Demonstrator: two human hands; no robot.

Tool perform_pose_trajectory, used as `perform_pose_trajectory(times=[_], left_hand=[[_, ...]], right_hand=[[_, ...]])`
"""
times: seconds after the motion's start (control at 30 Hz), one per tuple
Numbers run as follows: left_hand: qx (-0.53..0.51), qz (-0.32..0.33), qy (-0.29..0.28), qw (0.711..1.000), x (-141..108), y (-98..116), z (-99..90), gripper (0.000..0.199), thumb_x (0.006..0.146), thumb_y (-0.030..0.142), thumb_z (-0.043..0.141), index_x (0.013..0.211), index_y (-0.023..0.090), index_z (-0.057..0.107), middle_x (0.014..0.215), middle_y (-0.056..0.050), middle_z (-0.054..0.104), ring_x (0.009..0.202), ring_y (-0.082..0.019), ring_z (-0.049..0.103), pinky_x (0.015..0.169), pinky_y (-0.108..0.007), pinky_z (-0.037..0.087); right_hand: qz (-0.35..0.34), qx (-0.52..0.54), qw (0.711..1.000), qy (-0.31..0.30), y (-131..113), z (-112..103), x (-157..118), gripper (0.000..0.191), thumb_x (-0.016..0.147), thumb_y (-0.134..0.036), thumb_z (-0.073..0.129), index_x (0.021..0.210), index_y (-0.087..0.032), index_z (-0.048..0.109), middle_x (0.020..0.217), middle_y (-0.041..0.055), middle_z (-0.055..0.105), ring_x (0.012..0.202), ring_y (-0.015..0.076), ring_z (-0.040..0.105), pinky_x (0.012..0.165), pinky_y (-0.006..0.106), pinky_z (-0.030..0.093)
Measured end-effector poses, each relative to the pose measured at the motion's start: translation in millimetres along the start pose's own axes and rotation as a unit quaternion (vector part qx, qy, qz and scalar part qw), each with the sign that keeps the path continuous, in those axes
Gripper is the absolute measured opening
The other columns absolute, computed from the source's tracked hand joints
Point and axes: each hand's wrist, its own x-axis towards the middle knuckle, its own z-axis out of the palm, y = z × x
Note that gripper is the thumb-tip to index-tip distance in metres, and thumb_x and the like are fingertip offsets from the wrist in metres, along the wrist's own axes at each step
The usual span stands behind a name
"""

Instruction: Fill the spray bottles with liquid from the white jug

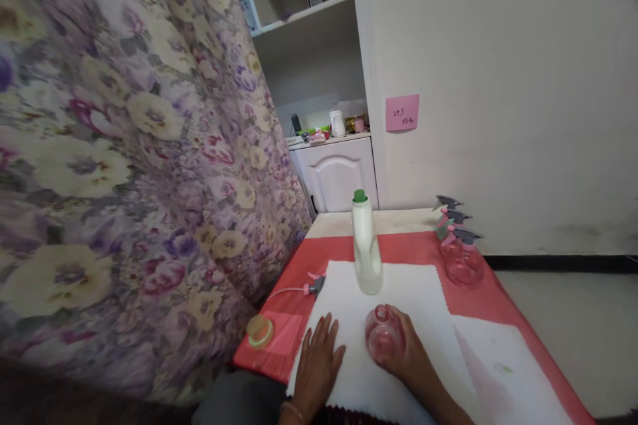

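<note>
My right hand (406,348) is wrapped round a clear pink spray bottle (383,335) with its top off, over the white cloth (419,279). My left hand (318,360) lies flat on the same cloth, fingers stretched out and holding nothing. Beyond the bottle stands a tall pale-green jug (367,259) with a built-in handle and a green spout at its open neck. Left of the jug, a grey and pink spray nozzle (314,285) lies with its tube pointing left. Near the table's left edge sits a yellowish cap (260,332).
Several pink spray bottles (463,265) with grey triggers stand at the table's back right. A white sheet (513,365) lies at the right on the red tablecloth (413,246). A floral curtain (149,179) hangs close along the left side; a wall with a pink note (402,113) rises behind.
</note>
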Motion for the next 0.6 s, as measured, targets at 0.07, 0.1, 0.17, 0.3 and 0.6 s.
perform_pose_trajectory(times=[0.07,0.1,0.17,0.3,0.6], left_hand=[[0.008,0.003,0.014,1.000,-0.4,-1.9,5.7,0.049,0.095,0.037,0.040,0.142,0.023,0.042,0.149,-0.009,0.043,0.138,-0.025,0.039,0.110,-0.049,0.038],[0.011,0.003,0.019,1.000,-0.6,-3.0,8.4,0.049,0.095,0.037,0.040,0.141,0.021,0.042,0.149,-0.009,0.044,0.138,-0.025,0.039,0.110,-0.049,0.038],[0.016,0.001,0.029,0.999,-1.8,-4.6,13.1,0.049,0.094,0.037,0.041,0.139,0.018,0.045,0.147,-0.011,0.045,0.136,-0.024,0.042,0.110,-0.048,0.039],[0.030,-0.015,0.060,0.998,-9.5,-6.2,18.6,0.048,0.094,0.037,0.042,0.137,0.016,0.048,0.145,-0.014,0.048,0.134,-0.026,0.045,0.108,-0.049,0.040],[-0.097,-0.103,0.057,0.988,11.5,-25.6,-15.5,0.040,0.091,0.037,0.044,0.118,0.015,0.064,0.131,-0.016,0.062,0.124,-0.030,0.055,0.104,-0.048,0.044]], right_hand=[[0.010,0.006,1.000,-0.012,4.1,-3.7,-3.2,0.069,0.065,-0.027,0.067,0.129,-0.021,0.042,0.127,0.0110,0.056,0.121,0.0294,0.055,0.105,0.042,0.044],[0.015,0.008,1.000,-0.015,6.4,-4.5,-4.7,0.072,0.062,-0.025,0.068,0.129,-0.022,0.041,0.128,0.0108,0.055,0.122,0.0298,0.054,0.105,0.043,0.043],[0.021,0.009,1.000,-0.015,10.9,-4.0,-7.5,0.077,0.059,-0.022,0.069,0.130,-0.022,0.041,0.130,0.0102,0.055,0.124,0.0303,0.052,0.106,0.043,0.043],[0.033,-0.013,0.999,0.017,19.3,1.6,-11.4,0.074,0.062,-0.021,0.066,0.132,-0.024,0.042,0.131,0.0097,0.055,0.124,0.0299,0.053,0.105,0.042,0.044],[0.009,-0.024,0.998,0.056,16.7,5.8,-15.9,0.072,0.065,-0.026,0.068,0.132,-0.022,0.044,0.131,0.0102,0.054,0.122,0.0309,0.054,0.103,0.043,0.047]])
